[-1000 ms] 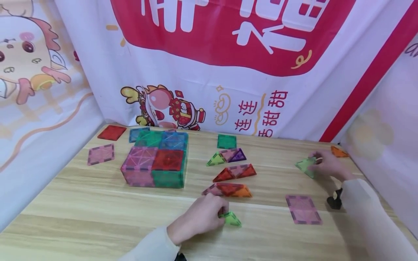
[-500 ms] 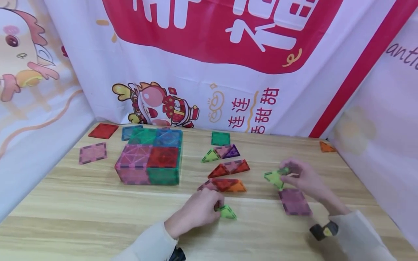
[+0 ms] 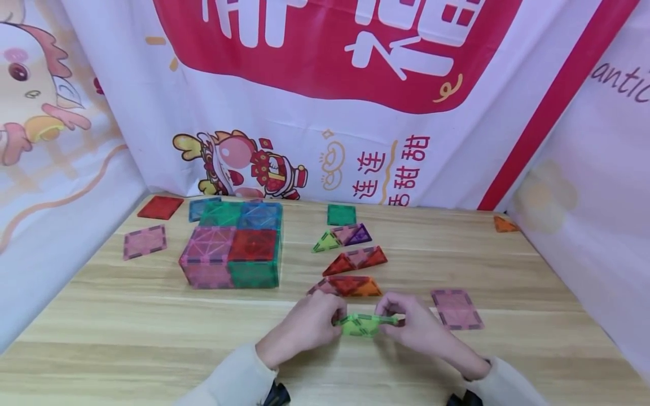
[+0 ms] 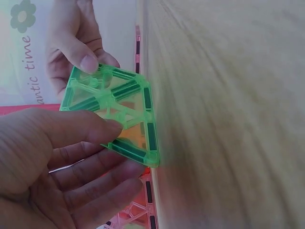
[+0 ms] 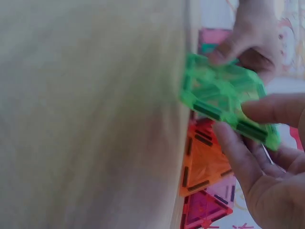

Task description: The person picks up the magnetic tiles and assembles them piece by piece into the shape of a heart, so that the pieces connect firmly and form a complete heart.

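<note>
Two translucent green triangular magnetic tiles meet edge to edge between my hands, just above the wooden table (image 3: 396, 369). My left hand (image 3: 303, 325) pinches the left green tile (image 4: 137, 125) between thumb and fingers. On the other side, my right hand (image 3: 418, 328) pinches the right green tile (image 5: 250, 107) by its outer part. Right behind the hands lies a row of joined triangles, with an orange triangle (image 3: 367, 288) at its right end and a red triangle (image 3: 349, 285) beside it. Part of that row is hidden by my left hand.
A box of coloured tiles (image 3: 254, 272) stands at the left. Farther back lie a red-and-pink row (image 3: 359, 259), a row with a purple triangle (image 3: 358, 235) and a green square (image 3: 341, 215). A pink square (image 3: 457, 309) lies right; an orange tile (image 3: 505, 224) sits far right.
My right hand has brought its green triangle from the far right, over the pink square, to the left hand's green triangle. The left hand has kept its place and its pinch.
</note>
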{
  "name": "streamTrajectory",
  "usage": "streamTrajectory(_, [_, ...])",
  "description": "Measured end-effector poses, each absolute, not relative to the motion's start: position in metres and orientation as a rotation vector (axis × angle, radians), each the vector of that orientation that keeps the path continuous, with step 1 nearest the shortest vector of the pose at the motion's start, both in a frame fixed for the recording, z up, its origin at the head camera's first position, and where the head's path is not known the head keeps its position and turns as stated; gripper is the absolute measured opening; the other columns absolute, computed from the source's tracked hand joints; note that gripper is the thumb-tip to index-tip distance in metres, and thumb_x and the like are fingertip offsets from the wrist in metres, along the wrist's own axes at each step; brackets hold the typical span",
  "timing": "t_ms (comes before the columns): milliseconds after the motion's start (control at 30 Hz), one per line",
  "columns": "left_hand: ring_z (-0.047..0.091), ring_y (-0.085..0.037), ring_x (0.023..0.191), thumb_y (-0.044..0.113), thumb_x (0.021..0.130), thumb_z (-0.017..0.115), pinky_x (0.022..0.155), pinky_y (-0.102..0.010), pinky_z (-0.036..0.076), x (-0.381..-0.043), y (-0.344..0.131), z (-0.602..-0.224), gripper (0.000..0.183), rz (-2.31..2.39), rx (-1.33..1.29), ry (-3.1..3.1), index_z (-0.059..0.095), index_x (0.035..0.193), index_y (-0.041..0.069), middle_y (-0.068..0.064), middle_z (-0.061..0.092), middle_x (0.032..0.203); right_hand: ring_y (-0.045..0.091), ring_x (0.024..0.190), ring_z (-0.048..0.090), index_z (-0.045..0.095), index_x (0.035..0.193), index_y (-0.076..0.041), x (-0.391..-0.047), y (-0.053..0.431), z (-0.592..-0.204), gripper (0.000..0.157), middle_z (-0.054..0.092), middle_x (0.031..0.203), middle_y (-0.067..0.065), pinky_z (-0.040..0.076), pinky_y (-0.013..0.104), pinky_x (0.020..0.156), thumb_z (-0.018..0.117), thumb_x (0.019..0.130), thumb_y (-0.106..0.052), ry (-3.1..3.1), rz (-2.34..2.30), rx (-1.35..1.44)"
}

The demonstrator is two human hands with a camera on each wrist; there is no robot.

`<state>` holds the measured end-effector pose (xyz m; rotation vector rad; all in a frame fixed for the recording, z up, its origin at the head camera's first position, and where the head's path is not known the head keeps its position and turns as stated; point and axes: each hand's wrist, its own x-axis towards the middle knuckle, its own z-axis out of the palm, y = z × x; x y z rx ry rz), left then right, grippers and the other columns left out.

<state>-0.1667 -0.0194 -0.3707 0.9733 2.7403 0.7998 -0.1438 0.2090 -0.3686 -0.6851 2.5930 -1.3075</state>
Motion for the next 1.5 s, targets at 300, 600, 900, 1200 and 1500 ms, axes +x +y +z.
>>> streamTrajectory(300, [0.053, -0.003, 0.069, 0.016, 0.077, 0.076, 0.06, -0.019, 0.044, -0.167, -0.015, -0.368, 0.011, 0.854, 0.97, 2.741, 0.067, 0.084, 0.019, 0.009, 0.063, 0.079, 0.013, 0.088, 0.065, 0.061, 0.086, -0.013, -0.143, 0.206, -0.37, 0.021, 0.066, 0.089, -0.001, 0.052, 0.025, 0.077, 0.07, 0.076, 0.003, 2.657, -1.25, -0.706])
streamTrajectory(600, [0.05, 0.001, 0.065, 0.017, 0.078, 0.076, 0.066, -0.019, 0.041, -0.165, -0.008, -0.364, 0.004, 0.904, 1.064, 2.741, 0.072, 0.079, 0.018, 0.012, 0.065, 0.073, 0.009, 0.086, 0.063, 0.06, 0.088, -0.011, -0.142, 0.208, -0.372, 0.02, 0.066, 0.091, 0.004, 0.055, 0.022, 0.075, 0.07, 0.077, 0.004, 2.557, -1.341, -0.758])
streamTrajectory(900, [0.048, 0.0, 0.065, 0.019, 0.077, 0.077, 0.072, -0.024, 0.041, -0.165, -0.008, -0.361, 0.003, 0.857, 1.027, 2.772, 0.074, 0.079, 0.019, 0.016, 0.062, 0.067, 0.015, 0.097, 0.063, 0.059, 0.102, 0.001, -0.169, 0.264, -0.355, 0.031, 0.063, 0.102, 0.016, 0.052, 0.026, 0.086, 0.075, 0.078, -0.007, 2.459, -1.329, -0.822])
streamTrajectory(1200, [0.045, 0.001, 0.062, 0.019, 0.076, 0.077, 0.066, -0.019, 0.037, -0.164, -0.007, -0.362, 0.003, 0.87, 0.981, 2.754, 0.074, 0.078, 0.019, 0.017, 0.059, 0.064, -0.003, 0.077, 0.057, 0.053, 0.106, 0.016, -0.253, 0.38, -0.364, 0.029, 0.065, 0.09, -0.002, 0.05, 0.014, 0.069, 0.066, 0.085, 0.0, 2.883, -1.333, -0.476])
streamTrajectory(1500, [0.045, 0.002, 0.067, 0.022, 0.077, 0.077, 0.068, -0.018, 0.036, -0.165, -0.008, -0.364, 0.003, 0.877, 1.01, 2.744, 0.075, 0.079, 0.021, 0.02, 0.06, 0.066, -0.001, 0.075, 0.049, 0.048, 0.114, 0.022, -0.317, 0.487, -0.389, 0.041, 0.057, 0.098, 0.032, 0.041, 0.014, 0.063, 0.057, 0.09, -0.01, 3.105, -0.994, 0.007])
